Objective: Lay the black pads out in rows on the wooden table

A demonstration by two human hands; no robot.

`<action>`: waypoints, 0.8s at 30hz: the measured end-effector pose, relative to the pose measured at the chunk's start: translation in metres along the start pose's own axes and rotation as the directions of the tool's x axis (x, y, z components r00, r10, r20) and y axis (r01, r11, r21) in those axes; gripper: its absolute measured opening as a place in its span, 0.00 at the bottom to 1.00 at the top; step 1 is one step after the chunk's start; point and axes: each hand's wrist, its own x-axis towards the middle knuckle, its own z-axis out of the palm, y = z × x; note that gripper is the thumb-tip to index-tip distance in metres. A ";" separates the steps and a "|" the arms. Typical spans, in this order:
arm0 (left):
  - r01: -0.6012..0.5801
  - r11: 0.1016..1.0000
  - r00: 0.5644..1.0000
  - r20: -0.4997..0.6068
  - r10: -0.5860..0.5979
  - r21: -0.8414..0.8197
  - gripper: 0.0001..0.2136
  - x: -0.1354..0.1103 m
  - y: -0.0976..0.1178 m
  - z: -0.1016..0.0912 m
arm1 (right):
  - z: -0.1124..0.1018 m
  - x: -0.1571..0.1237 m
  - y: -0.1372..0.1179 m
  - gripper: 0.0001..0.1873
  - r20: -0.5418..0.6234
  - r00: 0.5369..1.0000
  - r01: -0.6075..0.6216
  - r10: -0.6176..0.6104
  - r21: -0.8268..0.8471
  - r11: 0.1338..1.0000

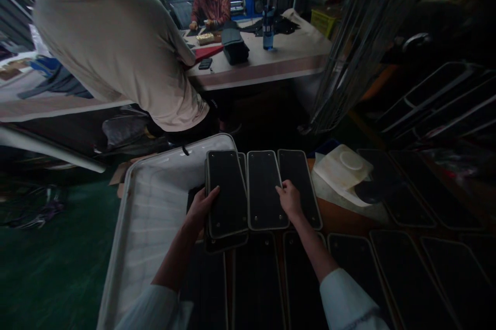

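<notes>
My left hand grips the left edge of a black rectangular panel with pale edging and metal studs near its corners. That panel overlaps others beneath it, beside the white bin. A second panel of the same kind lies to its right. On that one's right edge my right hand is closed, thumb and fingers pinched together. Further right lies a third panel, partly behind my right hand and wrist. Several more such panels lie in a row nearer to me.
A large white plastic bin stands at the left. A whitish plastic container sits right of the panels. Across the aisle, a person in a beige shirt stands at a worktable; another person sits behind it. Metal racks stand at right.
</notes>
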 end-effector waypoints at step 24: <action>0.024 0.995 0.992 0.124 -0.012 -0.099 0.24 -0.010 0.004 -0.013 | 0.075 -0.046 -0.051 0.10 0.268 0.962 -0.060 -0.049 0.383 0.922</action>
